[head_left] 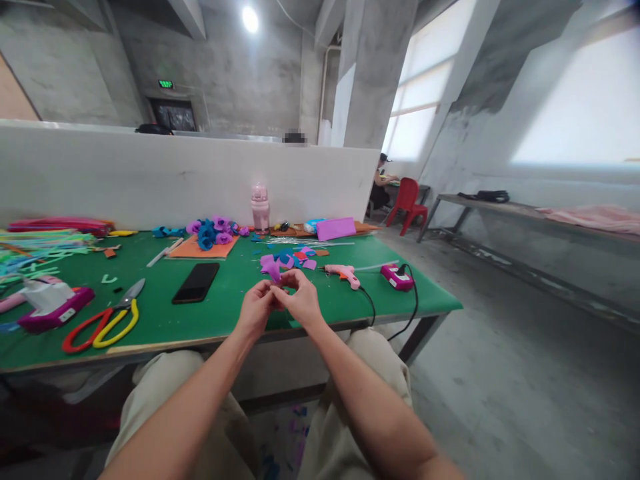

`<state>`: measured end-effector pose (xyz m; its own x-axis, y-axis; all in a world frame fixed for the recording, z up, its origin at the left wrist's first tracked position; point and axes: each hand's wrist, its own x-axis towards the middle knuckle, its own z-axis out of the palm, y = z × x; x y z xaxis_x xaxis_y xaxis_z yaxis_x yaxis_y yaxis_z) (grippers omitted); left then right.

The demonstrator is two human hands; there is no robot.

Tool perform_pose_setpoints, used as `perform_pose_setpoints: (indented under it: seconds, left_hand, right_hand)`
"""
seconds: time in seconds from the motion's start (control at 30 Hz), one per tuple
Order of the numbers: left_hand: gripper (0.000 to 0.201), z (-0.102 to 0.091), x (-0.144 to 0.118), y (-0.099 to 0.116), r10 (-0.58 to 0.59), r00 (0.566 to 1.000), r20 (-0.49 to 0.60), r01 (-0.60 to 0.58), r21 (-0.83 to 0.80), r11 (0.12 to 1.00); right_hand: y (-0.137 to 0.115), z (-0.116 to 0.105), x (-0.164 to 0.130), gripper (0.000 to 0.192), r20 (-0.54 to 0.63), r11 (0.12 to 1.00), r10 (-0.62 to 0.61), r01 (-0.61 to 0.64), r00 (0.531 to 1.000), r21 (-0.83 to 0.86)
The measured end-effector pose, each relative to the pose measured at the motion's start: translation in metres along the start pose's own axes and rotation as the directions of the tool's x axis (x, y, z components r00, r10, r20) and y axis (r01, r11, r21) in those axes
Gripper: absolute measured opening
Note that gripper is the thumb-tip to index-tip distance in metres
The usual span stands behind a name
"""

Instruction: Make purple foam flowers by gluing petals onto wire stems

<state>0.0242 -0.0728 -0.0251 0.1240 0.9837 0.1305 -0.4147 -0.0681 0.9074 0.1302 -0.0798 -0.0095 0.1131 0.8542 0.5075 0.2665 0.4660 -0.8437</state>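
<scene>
From here, fingers (295, 279) hide base of purple paper (273, 267). Left edge cuts off pastel strips (45, 248), right edge the pink cloth (595, 217). Green sign (165, 84): lettering too small.

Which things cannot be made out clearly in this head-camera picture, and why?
In the head view:
Purple paper flower: its base is hidden by the left hand and right hand.
Pink cloth: cut off by the right edge.
Seated person: too far and small to see their handwork.
Magenta socket block: markings too small to read.
</scene>
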Motion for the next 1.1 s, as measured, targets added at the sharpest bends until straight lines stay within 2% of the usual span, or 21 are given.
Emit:
perform_pose_setpoints:
  seconds: [0.33, 0.73, 1.0, 1.1]
  left_hand:
    - [0.022, 0.003, -0.001, 0.000, 0.028, 0.998, 0.052, -0.029, 0.024, 0.999]
    - [0.021, 0.002, -0.001, 0.000, -0.001, 0.994, 0.111, -0.004, 0.044, 0.999]
    - [0.025, 0.001, -0.002, 0.002, -0.031, 0.996, 0.079, 0.029, 0.024, 0.999]
    - [0.024, 0.001, -0.001, 0.000, -0.027, 0.996, 0.083, 0.026, 0.013, 1.000]
  right_hand:
    - [0.001, -0.002, 0.000, 0.021, -0.027, 1.000, -0.003, 0.003, 1.000, 0.019]
    - [0.006, -0.007, 0.003, 0.015, -0.024, 0.999, -0.011, 0.012, 1.000, 0.041]
    - [0.017, -0.009, 0.010, 0.018, 0.010, 0.962, 0.134, -0.133, 0.991, 0.238]
    - [0.018, -0.006, 0.008, 0.025, 0.054, 0.965, 0.127, -0.136, 0.990, 0.226]
